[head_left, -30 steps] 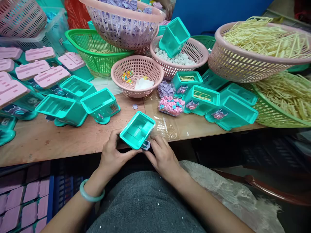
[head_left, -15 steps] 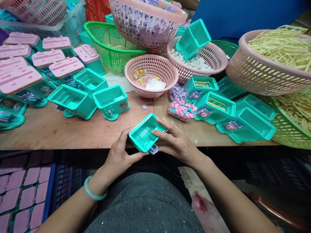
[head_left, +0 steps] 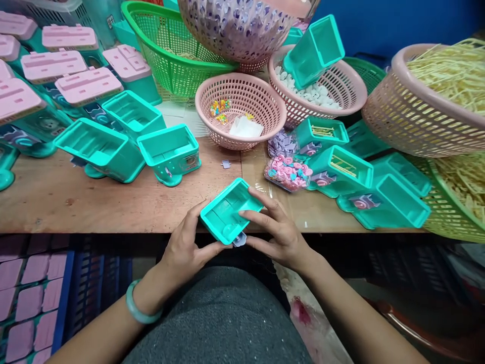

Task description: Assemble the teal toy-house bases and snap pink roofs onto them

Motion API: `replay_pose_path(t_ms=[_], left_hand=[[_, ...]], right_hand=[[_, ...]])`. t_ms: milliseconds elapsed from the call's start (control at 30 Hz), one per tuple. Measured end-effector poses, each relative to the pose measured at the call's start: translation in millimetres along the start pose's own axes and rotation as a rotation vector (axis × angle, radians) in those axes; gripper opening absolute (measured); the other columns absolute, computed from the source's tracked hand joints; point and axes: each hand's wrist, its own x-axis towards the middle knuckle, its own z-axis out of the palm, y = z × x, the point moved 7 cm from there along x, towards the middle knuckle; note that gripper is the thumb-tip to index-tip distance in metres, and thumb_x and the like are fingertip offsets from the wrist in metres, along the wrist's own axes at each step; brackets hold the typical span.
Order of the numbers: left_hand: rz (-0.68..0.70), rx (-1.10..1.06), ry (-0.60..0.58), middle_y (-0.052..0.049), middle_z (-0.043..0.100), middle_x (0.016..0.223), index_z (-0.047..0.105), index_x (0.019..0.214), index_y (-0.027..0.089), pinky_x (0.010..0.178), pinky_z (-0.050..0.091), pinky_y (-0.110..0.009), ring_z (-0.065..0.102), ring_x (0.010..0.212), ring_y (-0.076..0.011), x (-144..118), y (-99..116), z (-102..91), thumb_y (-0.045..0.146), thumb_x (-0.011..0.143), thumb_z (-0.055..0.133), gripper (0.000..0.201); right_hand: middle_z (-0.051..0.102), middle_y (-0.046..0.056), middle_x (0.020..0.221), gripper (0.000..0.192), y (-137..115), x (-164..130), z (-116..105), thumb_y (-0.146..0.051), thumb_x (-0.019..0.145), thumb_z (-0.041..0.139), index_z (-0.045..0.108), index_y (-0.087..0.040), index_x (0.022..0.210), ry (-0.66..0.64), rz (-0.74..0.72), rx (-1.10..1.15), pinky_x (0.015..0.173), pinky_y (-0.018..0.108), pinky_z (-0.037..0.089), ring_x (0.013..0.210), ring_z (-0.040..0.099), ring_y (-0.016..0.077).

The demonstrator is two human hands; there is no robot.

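Teal box point(head_left: 225, 210), mouth upward (a small lavender piece point(head_left: 240, 240) jutting out below), is grasped by the left hand point(head_left: 185, 241) while the right hand point(head_left: 283, 230) holds its rim.

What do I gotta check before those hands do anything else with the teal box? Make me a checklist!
1. Left hand holding the teal box: ok, fingers and thumb grip its side.
2. Right hand gripping tightly: cannot tell; fingers reach over the rim, but their hold is unclear.
3. Box open on top: ok, no lid on it.
4. Small purple part fully pushed in: cannot tell; it pokes out at the box's near end.
5. Wooden table free of loose bits: not ok, a flat purple piece lies beyond the box.
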Motion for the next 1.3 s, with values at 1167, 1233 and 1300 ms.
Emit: replay_pose_path(t_ms=[1167, 1233, 1300], left_hand=[[-0.566, -0.681, 0.053, -0.014, 0.075, 0.114, 0.058, 0.112, 0.016, 0.086, 0.059, -0.038, 0.072, 0.106, -0.0312, 23.9, -10.2, -3.6, 0.053, 0.075, 0.077, 0.056], [-0.559, -0.689, 0.07, -0.014, 0.075, 0.115, 0.057, 0.113, 0.016, 0.087, 0.059, -0.039, 0.072, 0.105, -0.0311, 22.2, -11.5, -2.5, 0.052, 0.074, 0.078, 0.057], [-0.536, -0.704, 0.07, -0.013, 0.074, 0.117, 0.055, 0.117, 0.017, 0.09, 0.058, -0.04, 0.071, 0.108, -0.0306, 20.5, -11.1, -1.7, 0.05, 0.075, 0.077, 0.057]], right_hand=[[0.062, 0.003, 0.12, 0.078, 7.8, 44.9, 31.9, -0.048, 0.076, 0.083, 0.04, -0.033, 0.14, -0.036, 0.683, 0.834, 0.086, 0.035, 0.056, 0.101, 0.065, 0.0216], [0.063, 0.002, 0.111, 0.076, 7.1, 44.0, 34.0, -0.047, 0.075, 0.084, 0.041, -0.033, 0.136, -0.057, 0.69, 0.851, 0.081, 0.034, 0.057, 0.096, 0.066, 0.0208], [0.064, 0.001, 0.106, 0.074, 6.7, 42.2, 34.0, -0.046, 0.074, 0.084, 0.041, -0.032, 0.133, -0.049, 0.692, 0.868, 0.077, 0.033, 0.057, 0.092, 0.066, 0.0203]])
